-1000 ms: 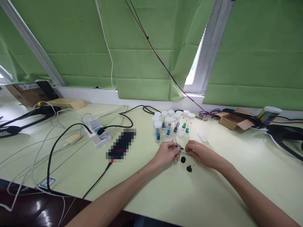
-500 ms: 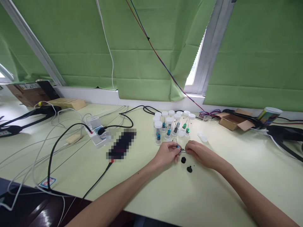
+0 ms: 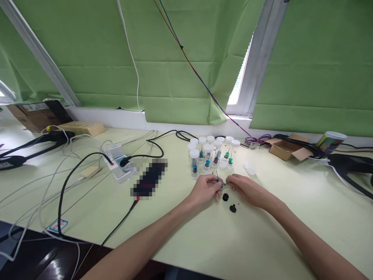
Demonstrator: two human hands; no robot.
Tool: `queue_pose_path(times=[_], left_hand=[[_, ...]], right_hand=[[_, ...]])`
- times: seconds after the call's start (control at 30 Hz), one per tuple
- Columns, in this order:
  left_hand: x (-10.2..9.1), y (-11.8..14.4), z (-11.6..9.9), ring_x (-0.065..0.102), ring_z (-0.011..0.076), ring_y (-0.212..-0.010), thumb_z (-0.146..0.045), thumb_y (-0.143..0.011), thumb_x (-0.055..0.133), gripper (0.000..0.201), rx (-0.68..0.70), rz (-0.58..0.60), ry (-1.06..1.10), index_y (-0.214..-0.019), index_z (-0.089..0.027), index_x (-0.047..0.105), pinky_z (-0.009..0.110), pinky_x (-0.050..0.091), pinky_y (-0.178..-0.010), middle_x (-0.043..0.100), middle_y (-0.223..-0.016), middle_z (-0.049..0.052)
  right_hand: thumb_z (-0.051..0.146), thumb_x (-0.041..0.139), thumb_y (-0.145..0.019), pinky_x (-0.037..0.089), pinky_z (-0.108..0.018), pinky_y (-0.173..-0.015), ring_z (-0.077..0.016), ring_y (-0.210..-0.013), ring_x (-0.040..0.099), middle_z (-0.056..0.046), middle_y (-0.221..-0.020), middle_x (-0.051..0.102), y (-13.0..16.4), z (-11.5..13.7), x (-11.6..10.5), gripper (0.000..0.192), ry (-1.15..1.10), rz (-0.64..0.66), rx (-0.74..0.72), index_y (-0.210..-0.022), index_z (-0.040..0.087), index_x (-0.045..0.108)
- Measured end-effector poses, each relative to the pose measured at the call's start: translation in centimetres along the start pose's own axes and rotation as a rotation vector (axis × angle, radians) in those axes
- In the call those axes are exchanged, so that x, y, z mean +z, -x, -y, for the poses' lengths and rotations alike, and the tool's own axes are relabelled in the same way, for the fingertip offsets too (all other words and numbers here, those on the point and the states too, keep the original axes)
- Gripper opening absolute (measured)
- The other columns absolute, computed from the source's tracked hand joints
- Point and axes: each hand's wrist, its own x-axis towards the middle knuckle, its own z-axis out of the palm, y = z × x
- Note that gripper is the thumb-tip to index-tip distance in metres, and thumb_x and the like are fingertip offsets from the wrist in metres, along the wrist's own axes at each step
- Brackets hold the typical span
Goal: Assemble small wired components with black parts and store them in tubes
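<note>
My left hand (image 3: 205, 187) is closed in a pinch on a small blue part with a thin wire (image 3: 218, 180) that sticks up from it. Close to its right, my right hand (image 3: 244, 188) has its fingers pressed together. A slim dark and metallic piece (image 3: 223, 184) shows between the two hands; what the right fingertips hold is hidden. Just below the hands lie a black round knob-like part (image 3: 225, 197) and a black disc-shaped part with a short stem (image 3: 233, 208). Behind them stand several clear vials with white caps (image 3: 194, 163), holding blue, green or grey parts with thin wires.
White caps (image 3: 249, 169) lie right of the vials. An open cardboard box (image 3: 287, 149) and a colourful can (image 3: 332, 143) stand at the back right. Left are a pixelated dark device (image 3: 150, 179), a power strip (image 3: 119, 167) and tangled cables. The table's front edge (image 3: 175, 264) runs below my arms.
My right hand has moved slightly left, closer to my left hand. The left hand keeps its pinch on the blue part, and the black parts lie as before.
</note>
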Motion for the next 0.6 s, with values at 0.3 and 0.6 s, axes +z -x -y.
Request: queue_pose_path(times=[0.3, 0.6], left_hand=[[0.01, -0.08, 0.27, 0.055, 0.0097, -0.052, -0.031, -0.079, 0.069, 0.021, -0.011, -0.003, 0.030, -0.084, -0.011, 0.066, 0.027, 0.048, -0.054, 0.060, -0.068, 0.003], [0.22, 0.20, -0.28, 0.056, 0.0105, -0.054, -0.035, -0.079, 0.069, 0.025, -0.021, -0.022, 0.027, -0.084, -0.011, 0.066, 0.027, 0.048, -0.053, 0.060, -0.071, 0.003]], right_hand=[[0.020, 0.031, -0.099, 0.043, -0.032, -0.069, -0.0194, -0.077, 0.056, -0.005, -0.090, 0.063, 0.09, 0.18, -0.44, 0.024, -0.112, -0.053, -0.015, -0.112, 0.024, 0.051], [0.021, 0.037, -0.097, 0.040, -0.027, -0.059, -0.0148, -0.061, 0.047, 0.003, -0.073, 0.051, -0.06, 0.12, 0.05, 0.032, -0.198, -0.269, 0.024, -0.129, 0.024, 0.036]])
